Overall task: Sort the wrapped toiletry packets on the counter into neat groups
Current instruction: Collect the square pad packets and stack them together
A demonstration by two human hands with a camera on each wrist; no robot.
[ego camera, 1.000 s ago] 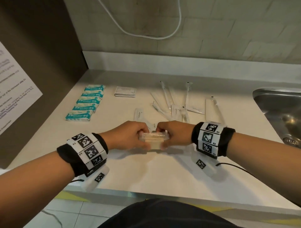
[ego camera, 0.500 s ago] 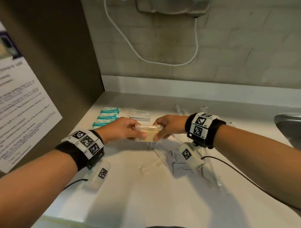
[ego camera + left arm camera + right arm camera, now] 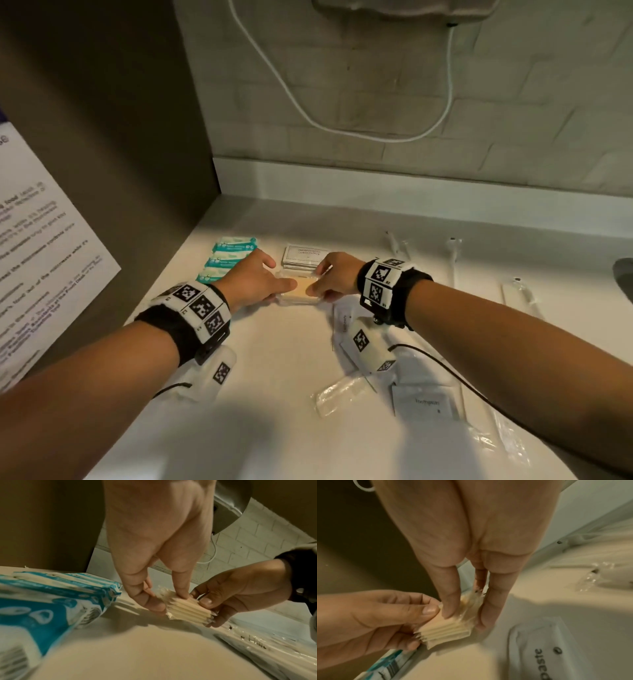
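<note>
Stack of beige clear-wrapped packets [image 3: 300,292] held between both hands low over the worktop [image 3: 274,394], just in front of the white shampoo sachets [image 3: 303,255]. Left hand [image 3: 251,281] grips the stack's left end, thumb on top and fingers curled beneath; right hand [image 3: 337,274] pinches the right end likewise. In the left wrist view the stack [image 3: 187,608] shows as several thin layers pressed edge to edge, whether it touches the surface cannot be told. Teal-and-white packets [image 3: 227,258] lie in a row to the left, near the brown side panel [image 3: 102,154]. White toothpaste sachet [image 3: 556,649] lies just beside the right hand; long clear-wrapped toothbrushes [image 3: 454,260] lie farther right. White cable [image 3: 342,130] hangs on the brick wall.
</note>
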